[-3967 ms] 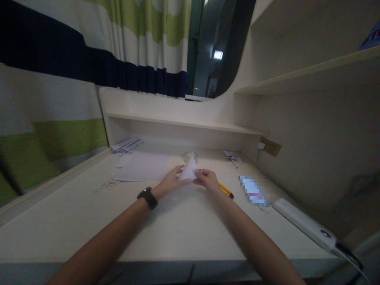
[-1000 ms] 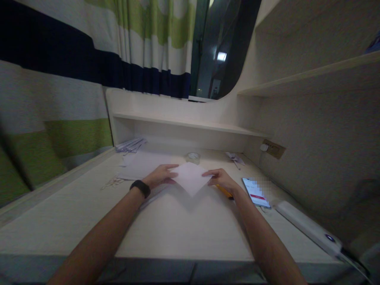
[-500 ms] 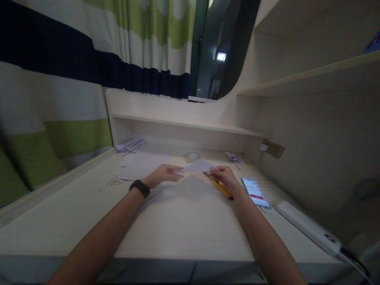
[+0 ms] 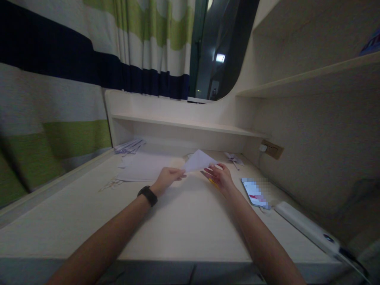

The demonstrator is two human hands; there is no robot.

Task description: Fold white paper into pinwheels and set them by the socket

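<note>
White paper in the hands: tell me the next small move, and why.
Probably lower the white paper onto the desk and press it flat: the left hand and right hand hold its lower corners, its outline is triangular, and it tilts up rather than lying flat.

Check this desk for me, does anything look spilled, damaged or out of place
Nothing looks spilled or damaged. Slightly untidy: the paper strips at the back left, fanned out unevenly beside the white sheets. The triangular paper between left hand and right hand looks intact.
</note>
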